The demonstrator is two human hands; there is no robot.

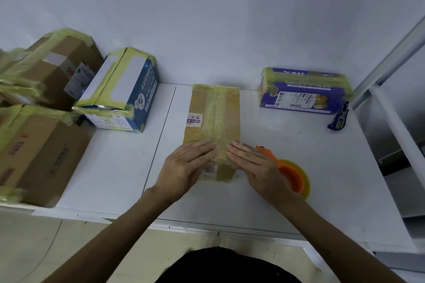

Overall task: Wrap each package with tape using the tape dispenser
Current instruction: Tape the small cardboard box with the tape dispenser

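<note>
Both hands, left (pixel 186 163) and right (pixel 255 163), press flat, fingers straight, gripping nothing, on a taped package (pixel 212 117); the orange tape dispenser (pixel 292 174) lies just right on the bench (pixel 287 140).

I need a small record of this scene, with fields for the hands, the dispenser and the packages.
left hand: flat on brown package, near end
right hand: flat beside it, same package
tape dispenser: orange, on table, right of right hand, not held
brown package: yellowish tape along top
other packages: purple package back right; blue-white box left; both taped
</note>
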